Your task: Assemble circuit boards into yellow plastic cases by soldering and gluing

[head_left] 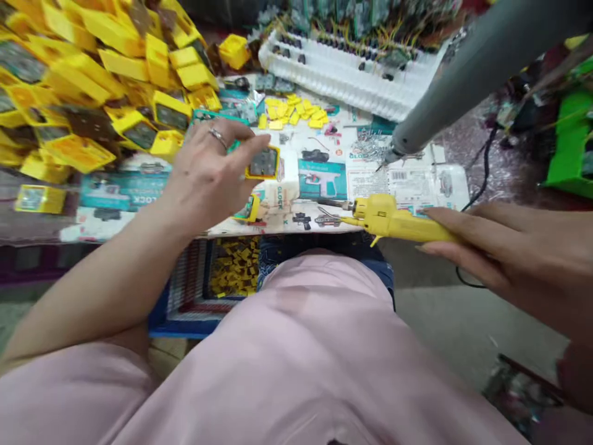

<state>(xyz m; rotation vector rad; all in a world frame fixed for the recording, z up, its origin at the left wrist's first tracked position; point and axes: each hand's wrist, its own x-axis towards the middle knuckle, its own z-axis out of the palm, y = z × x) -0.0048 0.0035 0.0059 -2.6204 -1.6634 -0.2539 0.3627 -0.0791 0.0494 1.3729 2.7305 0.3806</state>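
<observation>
My left hand (210, 170), a ring on one finger, is closed on a small yellow casing with a dark board inside (263, 163), held just above the paper-covered worktop (324, 179). Another small yellow casing (250, 209) lies just below it. My right hand (504, 247) grips a yellow soldering iron (393, 220) whose metal tip points left over the worktop's front edge. A grey tool body (467, 68) hangs over the right side, its tip near the paper.
A big heap of yellow casings (92, 74) fills the far left. A white rack with wired boards (343, 68) runs along the back. Loose yellow caps (294, 112) lie mid-table. A bin of small yellow parts (234, 266) sits below the front edge. Green item (572, 142) at right.
</observation>
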